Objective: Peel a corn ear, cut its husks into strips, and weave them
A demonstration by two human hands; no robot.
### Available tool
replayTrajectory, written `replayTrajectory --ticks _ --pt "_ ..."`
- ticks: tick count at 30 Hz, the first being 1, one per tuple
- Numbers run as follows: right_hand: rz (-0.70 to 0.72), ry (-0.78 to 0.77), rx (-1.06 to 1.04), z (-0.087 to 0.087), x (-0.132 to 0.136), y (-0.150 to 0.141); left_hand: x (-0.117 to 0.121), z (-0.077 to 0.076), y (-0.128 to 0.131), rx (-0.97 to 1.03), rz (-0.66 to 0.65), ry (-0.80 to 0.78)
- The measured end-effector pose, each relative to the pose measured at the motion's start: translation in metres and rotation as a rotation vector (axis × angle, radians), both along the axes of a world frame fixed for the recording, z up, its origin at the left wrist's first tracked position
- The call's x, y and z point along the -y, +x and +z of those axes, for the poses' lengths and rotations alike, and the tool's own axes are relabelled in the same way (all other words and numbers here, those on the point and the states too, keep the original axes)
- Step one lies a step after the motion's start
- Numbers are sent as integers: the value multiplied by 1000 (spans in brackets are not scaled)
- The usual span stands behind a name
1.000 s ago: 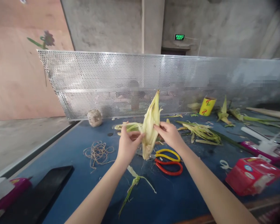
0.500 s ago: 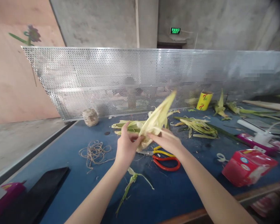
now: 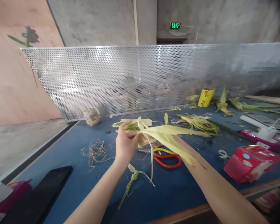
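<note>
My left hand [image 3: 127, 141] pinches the gathered base of a corn husk bundle [image 3: 161, 133] between thumb and fingers. Long pale leaves of the bundle fan out to the right and droop over my right hand [image 3: 180, 143], whose fingers are hidden behind them. One thin strip hangs down toward the table. Beneath the bundle lie scissors [image 3: 169, 165] with one red and one yellow handle, their blades partly covered. Cut husk pieces [image 3: 123, 122] lie behind my left hand. Nearer me is a small knotted husk piece [image 3: 134, 176] with thin green ends.
Loose twine [image 3: 96, 153] and a pale roll [image 3: 91, 117] are on the left of the blue table [image 3: 84, 193]. A dark tray-like object [image 3: 44, 189] lies front left. At right are a red tissue pack [image 3: 249, 163], husks [image 3: 198, 123] and a yellow can [image 3: 205, 97]. A perforated metal screen [image 3: 95, 77] stands behind.
The husk leaves, upright before, have swung down to the right and now lie across my right hand and wrist. My left hand stays at the base. The view has shifted slightly.
</note>
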State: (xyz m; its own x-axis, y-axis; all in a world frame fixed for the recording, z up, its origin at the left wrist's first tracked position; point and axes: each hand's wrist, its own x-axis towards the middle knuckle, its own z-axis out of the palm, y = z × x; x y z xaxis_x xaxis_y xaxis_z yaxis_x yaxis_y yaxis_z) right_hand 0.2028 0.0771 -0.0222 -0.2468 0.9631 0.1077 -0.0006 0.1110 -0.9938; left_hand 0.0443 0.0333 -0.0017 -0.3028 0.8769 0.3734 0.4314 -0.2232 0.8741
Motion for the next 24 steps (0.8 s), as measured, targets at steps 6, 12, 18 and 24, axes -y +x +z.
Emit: replayTrajectory --ticks 6,12,18,24 --pt "166 -265 -96 3 -6 1 -6 -4 2 242 -93 -77" --pt "222 -415 -166 4 -6 2 -9 -7 3 312 -117 -93" --pt "225 -320 -15 4 -3 0 -12 -15 -1 195 -110 -91" --pt "243 -173 145 8 -1 7 -10 -17 2 156 -180 -115"
